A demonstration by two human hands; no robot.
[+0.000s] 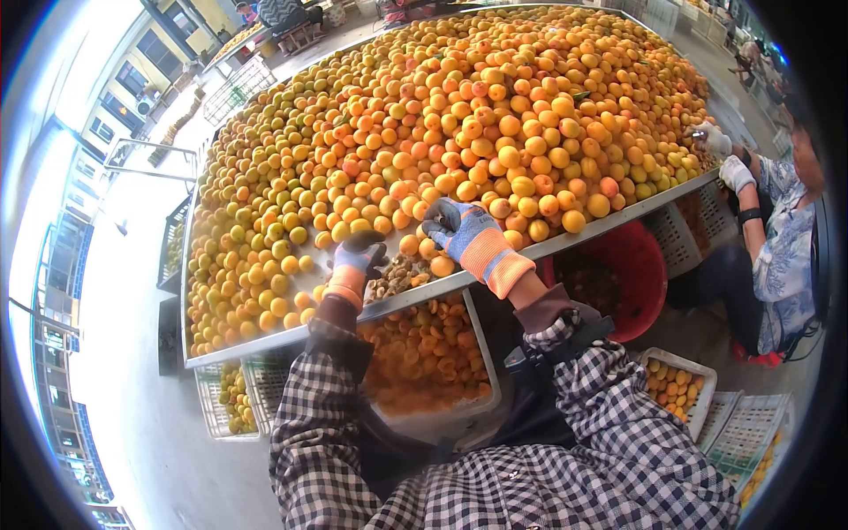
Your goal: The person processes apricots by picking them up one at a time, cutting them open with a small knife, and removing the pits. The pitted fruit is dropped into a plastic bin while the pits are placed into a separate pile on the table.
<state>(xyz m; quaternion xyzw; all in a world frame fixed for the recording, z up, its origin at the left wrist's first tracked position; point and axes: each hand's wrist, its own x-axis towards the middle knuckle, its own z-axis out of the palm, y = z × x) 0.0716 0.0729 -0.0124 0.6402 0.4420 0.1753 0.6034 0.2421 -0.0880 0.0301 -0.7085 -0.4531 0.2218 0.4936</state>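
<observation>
A broad metal-edged table (415,294) is heaped with yellow-orange apricots (495,132). My left hand (357,258), in an orange and grey glove with dark fingers, is at the near edge with its fingers bent inward. Beside it lies a small heap of brown apricot pits (399,276). My right hand (473,237), gloved alike, reaches over the front of the heap; its fingers curl down against the fruit. Whatever either hand grips is hidden by the fingers. Under the edge, between my arms, a white crate (488,371) holds split orange apricot halves (424,353).
A red tub (642,274) stands below the table edge on my right. Beyond it a co-worker (782,247) in white gloves works at the same heap. Crates with fruit, one white crate (702,362) among them, stand on the floor at right; a plastic crate (225,402) is at lower left.
</observation>
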